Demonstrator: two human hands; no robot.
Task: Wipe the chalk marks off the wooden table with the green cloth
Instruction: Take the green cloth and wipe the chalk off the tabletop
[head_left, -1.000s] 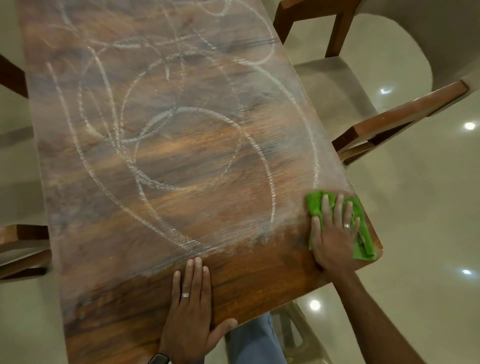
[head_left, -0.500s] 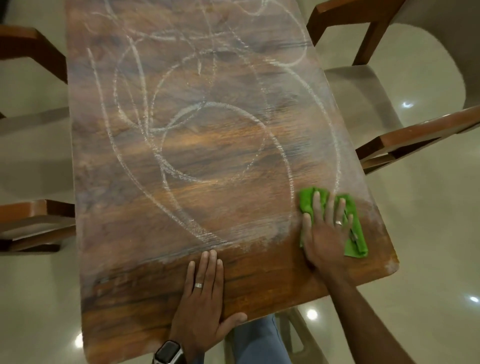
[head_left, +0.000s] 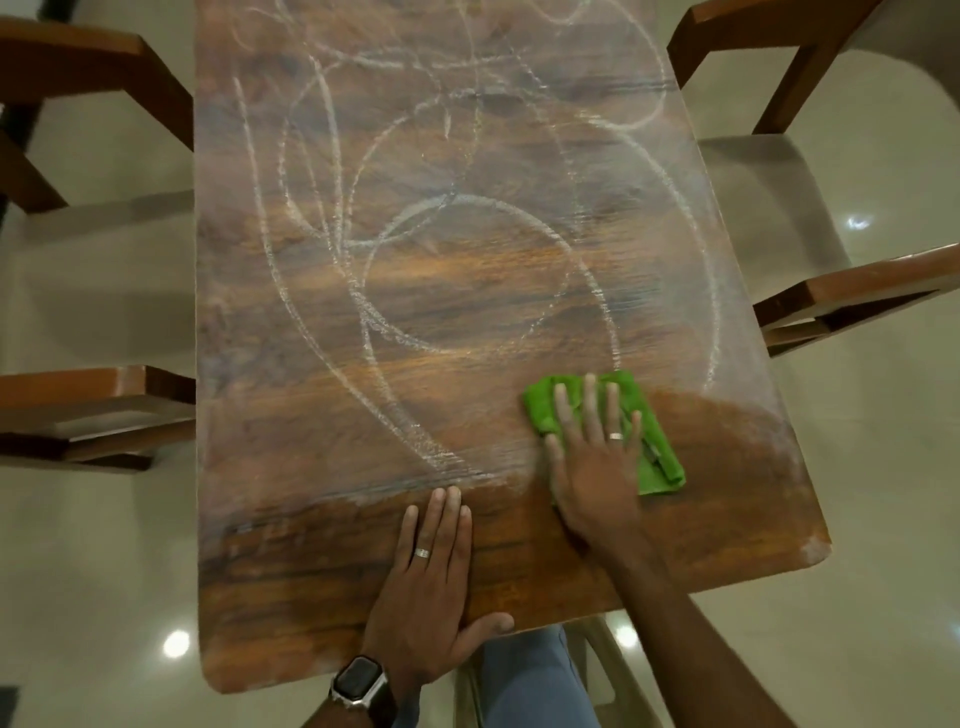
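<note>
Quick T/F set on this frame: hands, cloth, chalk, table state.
1. The right hand lies flat on the green cloth. True.
2. The left hand holds a second cloth. False: it rests bare and flat on the wooden table, near the near edge.
3. The chalk marks are all wiped off. False: loops and lines cover the middle and far part; only the near strip looks clean.
4. The cloth sits toward the table's right side. True.
5. A watch is on the right wrist. False: it is on the left wrist.
</note>
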